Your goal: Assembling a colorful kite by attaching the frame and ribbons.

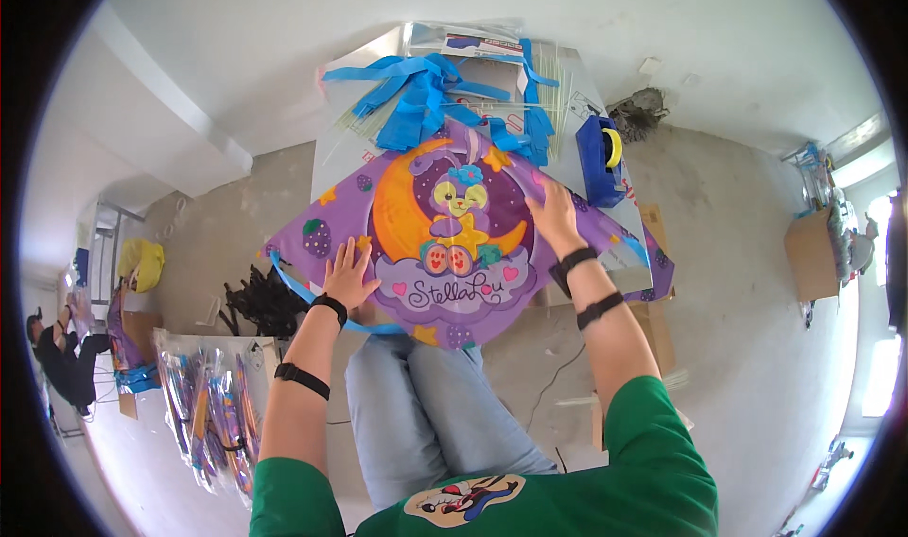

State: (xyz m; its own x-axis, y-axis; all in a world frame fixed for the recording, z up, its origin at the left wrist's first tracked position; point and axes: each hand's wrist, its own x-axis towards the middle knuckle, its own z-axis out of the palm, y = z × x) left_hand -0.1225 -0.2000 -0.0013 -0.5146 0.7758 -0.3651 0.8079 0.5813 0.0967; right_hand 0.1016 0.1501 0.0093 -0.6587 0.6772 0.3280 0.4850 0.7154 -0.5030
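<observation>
A purple kite (pixel 355 201) printed with a cartoon rabbit, an orange moon and stars is spread across the table in front of me, its lower edge reaching over my lap. My left hand (pixel 350 274) rests flat on its lower left part, fingers spread. On the upper right part lies my right hand (pixel 555 217), fingers stretched forward over the sheet; their tips are partly hard to make out. Blue ribbon (pixel 291 282) trails out from beneath the left edge and along the bottom. The kite's right corner bends down past the table's edge.
Blue fabric strips (pixel 421 88) and thin pale rods lie at the table's far side. A blue tape dispenser (pixel 598 164) with yellow tape stands at the right. Bagged kites (pixel 213 405) and a black bundle (pixel 260 303) are at the left floor. Another person (pixel 71 362) is far left.
</observation>
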